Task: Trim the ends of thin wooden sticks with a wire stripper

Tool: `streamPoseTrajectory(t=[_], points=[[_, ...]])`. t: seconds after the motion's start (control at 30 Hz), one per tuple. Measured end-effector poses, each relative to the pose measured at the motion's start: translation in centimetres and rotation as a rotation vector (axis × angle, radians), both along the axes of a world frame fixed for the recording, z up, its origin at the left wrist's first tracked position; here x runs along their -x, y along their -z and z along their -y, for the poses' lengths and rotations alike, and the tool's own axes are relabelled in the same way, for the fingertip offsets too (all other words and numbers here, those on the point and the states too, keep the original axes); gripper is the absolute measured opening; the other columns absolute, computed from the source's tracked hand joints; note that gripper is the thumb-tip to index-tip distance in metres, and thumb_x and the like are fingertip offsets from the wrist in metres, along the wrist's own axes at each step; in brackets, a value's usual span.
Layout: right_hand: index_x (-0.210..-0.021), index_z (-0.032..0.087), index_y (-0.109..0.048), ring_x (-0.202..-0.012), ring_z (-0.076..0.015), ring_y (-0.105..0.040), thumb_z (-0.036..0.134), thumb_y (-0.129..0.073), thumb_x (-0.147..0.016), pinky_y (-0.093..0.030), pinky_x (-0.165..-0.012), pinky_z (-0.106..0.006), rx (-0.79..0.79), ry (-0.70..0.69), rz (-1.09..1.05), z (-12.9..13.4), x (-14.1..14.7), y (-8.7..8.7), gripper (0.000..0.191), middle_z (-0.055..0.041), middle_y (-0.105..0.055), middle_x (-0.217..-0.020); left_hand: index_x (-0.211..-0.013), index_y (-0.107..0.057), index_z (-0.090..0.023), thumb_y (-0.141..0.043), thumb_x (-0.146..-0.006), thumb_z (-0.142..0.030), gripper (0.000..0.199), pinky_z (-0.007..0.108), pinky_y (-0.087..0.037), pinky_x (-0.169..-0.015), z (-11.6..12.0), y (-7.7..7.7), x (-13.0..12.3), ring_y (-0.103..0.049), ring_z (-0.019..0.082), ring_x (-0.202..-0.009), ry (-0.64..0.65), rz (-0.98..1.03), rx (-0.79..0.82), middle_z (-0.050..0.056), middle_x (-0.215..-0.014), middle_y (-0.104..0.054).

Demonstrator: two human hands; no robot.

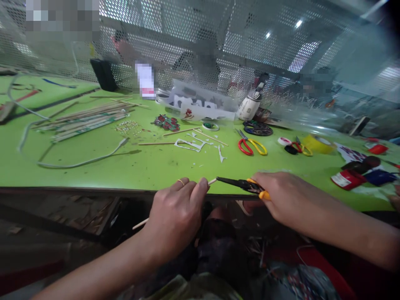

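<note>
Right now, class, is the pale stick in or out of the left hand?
In: the left hand is closed around the pale stick, which shows beyond it on both sides.

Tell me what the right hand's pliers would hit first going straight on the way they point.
Likely the end of the wooden stick: the nose of the pliers sits at it, touching or nearly; depth is unclear. Beyond that, the left hand gripping the stick.
</note>
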State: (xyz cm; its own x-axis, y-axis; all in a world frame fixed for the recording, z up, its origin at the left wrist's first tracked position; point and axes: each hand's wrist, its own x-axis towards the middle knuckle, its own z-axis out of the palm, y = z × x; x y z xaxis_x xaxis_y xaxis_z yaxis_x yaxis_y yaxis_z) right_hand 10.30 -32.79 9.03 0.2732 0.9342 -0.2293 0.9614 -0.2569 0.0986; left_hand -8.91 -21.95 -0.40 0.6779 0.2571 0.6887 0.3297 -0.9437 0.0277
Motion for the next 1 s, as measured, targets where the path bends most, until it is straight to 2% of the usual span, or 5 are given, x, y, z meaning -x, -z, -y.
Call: streamPoseTrajectory(t=[0.33,0.53,0.77,0.87,1.0], points=[[-0.082,0.020,-0.058,-0.071,-0.0225,-0.060,0.001,-0.043,-0.075,-0.032,-0.062,-0.032,-0.115,-0.107,-0.001,1.8,-0.2,1.1,0.025,-0.0056,-0.064,-0.078,-0.096,-0.065,-0.013,-0.040,-0.099,-0.042,0.039,0.018,-0.033,-0.047,-1.4,-2.8,1.7,-0.046,0.008,-0.049,0.500,-0.274,1.578,0.001,-0.060,-0.063],[-0.082,0.020,-0.058,-0.068,-0.0214,-0.059,-0.001,-0.041,-0.072,-0.033,-0.062,-0.032,-0.167,-0.145,0.018,2.6,-0.1,0.9,0.029,-0.0050,-0.063,-0.077,-0.068,-0.058,-0.015,-0.043,-0.098,-0.025,0.035,0.020,-0.032,-0.050,0.2,-2.3,1.6,-0.046,0.008,-0.050,0.332,-0.100,0.923,-0.001,-0.056,-0.054],[-0.091,0.018,-0.061,-0.074,-0.0228,-0.063,0.001,-0.043,-0.077,-0.037,-0.064,-0.032,-0.120,-0.063,0.006,1.4,-0.2,1.1,0.028,-0.0069,-0.068,-0.084,-0.087,-0.060,-0.012,-0.043,-0.090,-0.007,0.018,0.026,-0.039,-0.056,0.8,-0.1,0.4,-0.050,0.015,-0.056,0.092,0.080,0.183,0.003,-0.062,-0.059],[-0.095,0.017,-0.063,-0.081,-0.0251,-0.064,0.003,-0.043,-0.080,-0.040,-0.067,-0.034,-0.096,-0.060,-0.015,0.8,-0.3,1.3,0.029,-0.0089,-0.069,-0.087,-0.088,-0.060,-0.012,-0.043,-0.090,-0.008,0.018,0.027,-0.041,-0.057,0.5,0.1,0.1,-0.053,0.017,-0.058,0.074,0.052,0.182,0.005,-0.064,-0.062],[-0.098,0.015,-0.064,-0.089,-0.0262,-0.065,0.002,-0.043,-0.078,-0.043,-0.074,-0.034,-0.126,-0.087,-0.042,0.7,-0.9,1.2,0.033,-0.0106,-0.070,-0.093,-0.073,-0.056,-0.016,-0.039,-0.098,-0.019,0.030,0.022,-0.037,-0.052,0.1,-0.9,0.1,-0.050,0.010,-0.051,0.164,-0.041,0.655,0.000,-0.059,-0.058]])
